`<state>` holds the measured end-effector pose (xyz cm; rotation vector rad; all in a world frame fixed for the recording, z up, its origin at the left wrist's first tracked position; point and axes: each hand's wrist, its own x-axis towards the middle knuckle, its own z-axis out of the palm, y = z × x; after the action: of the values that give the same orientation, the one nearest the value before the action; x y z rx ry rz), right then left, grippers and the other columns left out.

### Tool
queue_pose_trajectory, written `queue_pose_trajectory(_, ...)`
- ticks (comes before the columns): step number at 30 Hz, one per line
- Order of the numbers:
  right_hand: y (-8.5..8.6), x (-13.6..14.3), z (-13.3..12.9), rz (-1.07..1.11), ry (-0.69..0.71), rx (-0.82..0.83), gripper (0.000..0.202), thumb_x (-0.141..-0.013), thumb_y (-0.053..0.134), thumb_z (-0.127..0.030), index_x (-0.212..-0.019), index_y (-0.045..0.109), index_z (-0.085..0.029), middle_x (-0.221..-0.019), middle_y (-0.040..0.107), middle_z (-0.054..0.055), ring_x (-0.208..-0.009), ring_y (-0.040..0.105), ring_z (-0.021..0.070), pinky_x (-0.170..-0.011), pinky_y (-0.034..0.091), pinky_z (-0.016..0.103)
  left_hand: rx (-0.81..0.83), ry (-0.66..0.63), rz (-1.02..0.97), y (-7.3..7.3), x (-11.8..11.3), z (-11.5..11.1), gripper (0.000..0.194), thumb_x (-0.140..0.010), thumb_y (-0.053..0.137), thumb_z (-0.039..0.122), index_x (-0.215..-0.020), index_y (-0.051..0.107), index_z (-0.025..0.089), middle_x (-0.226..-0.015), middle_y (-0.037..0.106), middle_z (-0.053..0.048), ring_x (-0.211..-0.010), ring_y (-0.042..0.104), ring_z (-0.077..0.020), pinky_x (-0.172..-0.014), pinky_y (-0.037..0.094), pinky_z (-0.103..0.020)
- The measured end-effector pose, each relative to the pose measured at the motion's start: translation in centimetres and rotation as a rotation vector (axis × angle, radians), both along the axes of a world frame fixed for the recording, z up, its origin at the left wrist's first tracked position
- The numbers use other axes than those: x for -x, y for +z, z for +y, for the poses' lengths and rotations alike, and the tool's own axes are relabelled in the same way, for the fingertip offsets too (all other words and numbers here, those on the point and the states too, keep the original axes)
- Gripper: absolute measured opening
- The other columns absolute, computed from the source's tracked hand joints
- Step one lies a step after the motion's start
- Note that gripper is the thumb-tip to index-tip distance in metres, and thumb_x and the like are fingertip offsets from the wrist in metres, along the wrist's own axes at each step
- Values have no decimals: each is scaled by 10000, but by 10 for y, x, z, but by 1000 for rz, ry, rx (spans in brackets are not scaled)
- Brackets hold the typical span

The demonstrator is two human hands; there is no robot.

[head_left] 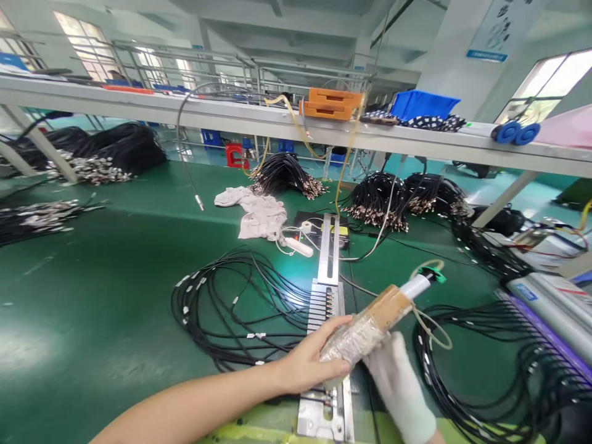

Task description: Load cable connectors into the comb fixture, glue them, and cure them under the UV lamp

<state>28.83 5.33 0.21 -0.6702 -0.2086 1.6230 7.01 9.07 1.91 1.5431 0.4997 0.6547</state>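
Observation:
My left hand (pixel 314 361), bare, is wrapped round a thick syringe (pixel 377 314) bound in clear and brown tape. The syringe tilts up to the right, and a green cap (pixel 432 274) with a thin hose closes its far end. Below it, my right hand (pixel 395 373) wears a white glove and is close against its underside; motion blurs it and its fingers are partly hidden. Under both hands lies a metal fixture (pixel 328 250) with a row of slots. Black cables (pixel 203 336) run into the slots from a loose coil on the left.
More black cables (pixel 435 364) lie at the right, beside a silver and purple device (pixel 550 320). White gloves (pixel 259 216) and a small black controller box (pixel 305 231) sit behind the fixture. A raised shelf (pixel 222 114) crosses the back, carrying orange trays (pixel 330 103) and a blue bin (pixel 423 105).

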Motion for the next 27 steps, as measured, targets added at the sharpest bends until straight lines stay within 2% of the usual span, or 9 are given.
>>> queue_pose_trajectory(2,-4,1,12,-176,-18,-38,597,-886,678,-308,-1450,483,-318,-1438,521,44,-1319,522,180,-1024,511,305,-172,1,174,5,-1,7,773,-956,527,483,-1580,220,146,-1529,289,-157,-1441,294,-236,-1241,219,-403)
queue_pose_trajectory(5,2,-33,62,-775,1,-41,739,-849,687,-521,-1478,410,-249,-1405,542,94,-1217,592,226,-953,548,330,-408,55,426,3,14,23,707,-992,429,530,-1587,241,196,-1538,229,-141,-1457,233,-235,-1243,219,-431)
queue_pose_trajectory(7,8,-68,107,-1213,40,-18,738,-851,589,-622,-1415,455,-166,-1363,567,127,-1184,611,239,-980,535,346,-527,178,569,-11,29,36,662,-1001,395,551,-1556,321,196,-1544,238,-144,-1449,245,-262,-1225,242,-485)
queue_pose_trajectory(11,23,-111,181,-1573,-107,91,779,-701,704,-475,-1341,532,-66,-1358,535,229,-1268,521,372,-1137,351,534,-717,446,791,-59,54,52,620,-1014,386,518,-1534,379,181,-1518,342,-134,-1429,308,-269,-1201,283,-532)
queue_pose_trajectory(13,36,-101,204,-1741,-251,58,752,-791,595,-505,-1383,498,-51,-1404,480,242,-1291,480,380,-1151,287,571,-814,508,820,-79,57,54,590,-1021,389,487,-1522,403,176,-1508,373,-127,-1418,342,-253,-1202,299,-520)
queue_pose_trajectory(16,55,-51,237,-1935,-291,-214,565,-963,342,-479,-1366,532,-132,-1395,519,132,-1271,507,222,-1153,347,362,-876,507,848,-92,54,52,578,-1025,369,503,-1530,409,225,-1536,353,-116,-1442,321,-281,-1206,270,-561)
queue_pose_trajectory(19,64,11,284,-2100,-7,-463,426,-978,422,-394,-1298,630,-204,-1369,569,44,-1281,511,166,-1153,325,259,-742,425,884,-83,51,51,605,-1030,311,531,-1569,347,260,-1589,262,-116,-1485,236,-324,-1215,204,-603)
queue_pose_trajectory(22,64,52,339,-2241,133,-381,516,-976,477,-320,-1423,526,-66,-1505,415,170,-1394,398,290,-1188,270,402,-563,307,913,-67,53,52,649,-1023,287,551,-1604,257,264,-1630,140,-109,-1519,114,-340,-1232,98,-613)
queue_pose_trajectory(27,104,62,380,-2348,332,-251,478,-988,489,-363,-1222,659,18,-1244,584,289,-1196,560,378,-1035,393,514,-497,283,849,-54,56,51,700,-1003,282,615,-1606,237,264,-1629,129,-129,-1522,95,-335,-1248,37,-572)
